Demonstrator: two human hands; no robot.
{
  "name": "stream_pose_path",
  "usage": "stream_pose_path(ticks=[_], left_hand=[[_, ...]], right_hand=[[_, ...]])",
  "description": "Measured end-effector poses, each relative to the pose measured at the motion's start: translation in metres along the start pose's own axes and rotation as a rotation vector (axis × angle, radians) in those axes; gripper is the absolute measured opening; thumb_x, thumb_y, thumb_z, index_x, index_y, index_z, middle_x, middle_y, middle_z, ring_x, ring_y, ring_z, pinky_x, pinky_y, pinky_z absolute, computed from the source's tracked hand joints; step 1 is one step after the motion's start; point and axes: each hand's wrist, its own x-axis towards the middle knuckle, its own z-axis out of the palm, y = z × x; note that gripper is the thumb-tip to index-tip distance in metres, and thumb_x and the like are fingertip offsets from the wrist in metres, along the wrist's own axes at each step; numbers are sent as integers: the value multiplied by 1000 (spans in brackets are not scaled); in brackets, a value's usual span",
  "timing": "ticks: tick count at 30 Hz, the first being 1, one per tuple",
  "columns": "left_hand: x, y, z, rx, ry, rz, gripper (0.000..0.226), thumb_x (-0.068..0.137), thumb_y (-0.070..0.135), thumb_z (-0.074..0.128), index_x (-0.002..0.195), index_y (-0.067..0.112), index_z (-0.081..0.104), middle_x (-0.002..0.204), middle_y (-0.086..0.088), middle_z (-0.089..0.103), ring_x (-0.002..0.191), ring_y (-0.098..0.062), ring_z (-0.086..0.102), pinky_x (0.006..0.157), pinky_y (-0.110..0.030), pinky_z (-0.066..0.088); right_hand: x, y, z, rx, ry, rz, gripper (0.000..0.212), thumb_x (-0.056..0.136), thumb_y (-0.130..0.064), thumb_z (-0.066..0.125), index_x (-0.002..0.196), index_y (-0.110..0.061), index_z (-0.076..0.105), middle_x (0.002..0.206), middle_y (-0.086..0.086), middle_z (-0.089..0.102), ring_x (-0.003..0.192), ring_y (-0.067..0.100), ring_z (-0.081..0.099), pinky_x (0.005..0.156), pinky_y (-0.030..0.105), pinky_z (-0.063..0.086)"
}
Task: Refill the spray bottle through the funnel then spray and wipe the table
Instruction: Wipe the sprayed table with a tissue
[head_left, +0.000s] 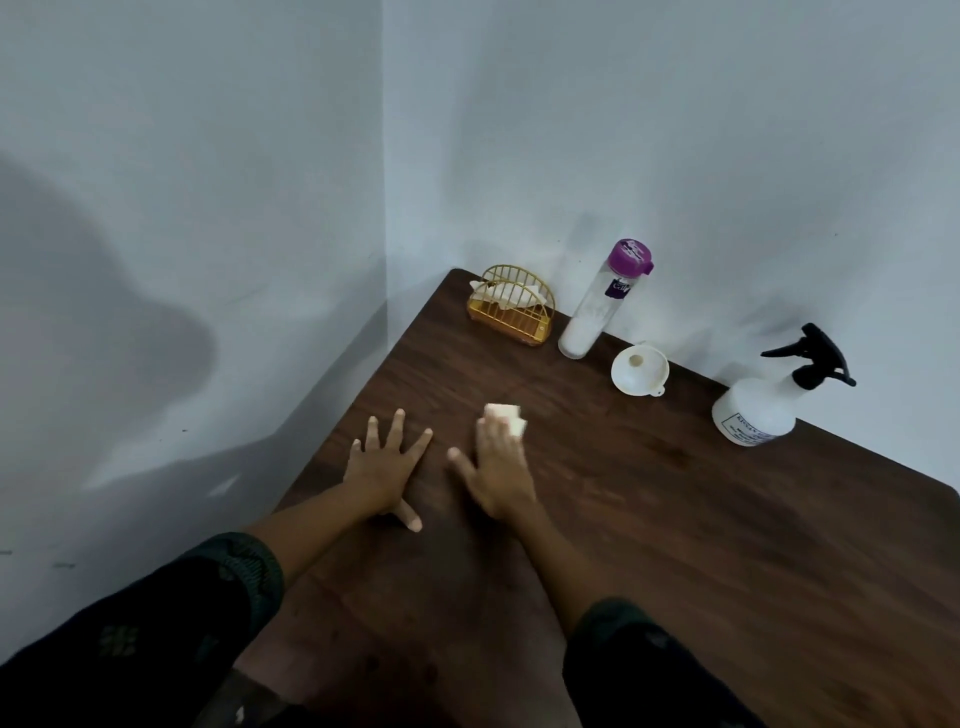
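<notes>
- Nearest the camera, along the bottom edge: two dark patterned sleeves (208, 597), bare forearms beyond them stretched forward over a dark wood worktop (727, 571).
- Just past the forearms, left of centre: left hand (384, 465) palm down on the wood, fingers (397, 426) straight and spread wide, thumb angled back toward the body, nothing held.
- Close beside it, a small gap between: right hand (501, 470), also palm down, laid fairly straight over a folded white tissue (511, 415) and pressing it flat to the wood rather than curling round it. Far edge of the tissue showing past the fingertips, all slightly blurred.
- Farther back and to the right, near the wall: white funnel (639, 370) resting loose on the wood, wide mouth turned toward the camera, in no bottle.
- Right of the funnel, well apart from both hands: spray bottle (756, 410), white and translucent, black trigger head fitted on top, printed label facing forward.
- Left of the funnel: tall clear bottle (592, 312) with a purple cap, white contents in its lower part.
- At the far corner of the worktop: gold wire napkin holder (511, 312) with white tissues inside.
- Behind everything: pale walls (675, 130) meeting in a corner, large shadow on the left one.
</notes>
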Motion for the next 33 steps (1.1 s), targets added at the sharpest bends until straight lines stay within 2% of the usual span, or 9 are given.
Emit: stream_pose_path(ticks=[3, 5, 10, 14, 19, 23, 26, 28, 33], left_hand=[[-1, -2, 0, -11, 7, 12, 127, 63, 55, 76, 146, 31, -16, 151, -13, -32, 140, -45, -18, 114, -57, 8], [-1, -3, -2, -18, 11, 3, 127, 63, 54, 77, 147, 31, -16, 151, -14, -32, 139, -47, -18, 114, -57, 8], [-4, 11, -5, -41, -32, -44, 122, 69, 44, 78, 148, 22, -12, 152, -19, -26, 141, -47, -13, 114, -57, 13], [-6, 54, -5, -75, 57, 22, 86, 85, 31, 64, 150, 22, 9, 157, -14, -12, 143, -39, -13, 116, -56, 6], [-10, 123, 1, -206, 228, 298, 52, 93, 25, 50, 142, 26, 33, 158, -7, 9, 146, -28, -10, 116, -52, 0], [-20, 174, 11, -213, 194, 442, 48, 92, 26, 52, 139, 23, 40, 157, -6, 16, 147, -24, -6, 117, -46, -2], [-28, 206, 23, -214, 174, 480, 47, 92, 26, 52, 138, 23, 42, 157, -5, 19, 147, -24, -5, 117, -46, -2], [-34, 229, 31, -214, 154, 498, 45, 93, 26, 52, 137, 23, 43, 156, -5, 21, 147, -24, -4, 117, -46, -2], [-53, 291, 48, -219, 111, 569, 43, 93, 26, 53, 135, 23, 46, 156, -3, 22, 147, -22, -4, 117, -45, -5]], right_hand=[[-35, -6, 15, -51, -37, -235, 89, 82, -72, 10, 150, -13, 7, 159, 1, -4, 144, 12, -12, 118, 33, -5], [-58, 24, 19, -51, 6, -216, 95, 76, -75, 4, 150, -15, 8, 157, -3, -4, 143, 8, -13, 115, 27, -8], [-119, 147, 4, -3, 286, 338, 77, 90, -57, 36, 146, -5, 25, 156, 10, 18, 146, 23, 12, 120, 36, 8], [-157, 141, 14, 108, 357, 709, 77, 93, -52, 38, 147, -1, 16, 158, 14, 10, 147, 27, 5, 120, 40, 5], [-186, 55, 64, -8, 211, 94, 77, 91, -65, 20, 141, -9, 37, 151, 3, 28, 141, 21, 24, 115, 31, 13], [-250, 113, 65, -149, 201, -147, 65, 93, -56, 34, 142, -13, 36, 153, 2, 26, 142, 18, 27, 114, 30, 19], [-311, 203, 55, -97, 260, 151, 69, 88, -57, 43, 141, -11, 39, 150, 2, 29, 145, 10, 11, 114, 26, 14], [-350, 266, 42, -24, 341, 435, 78, 86, -63, 36, 139, -6, 42, 148, 8, 33, 143, 14, 16, 114, 26, 13], [-412, 342, 22, 111, 470, 905, 79, 85, -53, 32, 140, 5, 33, 150, 22, 31, 140, 36, 26, 113, 49, 25]])
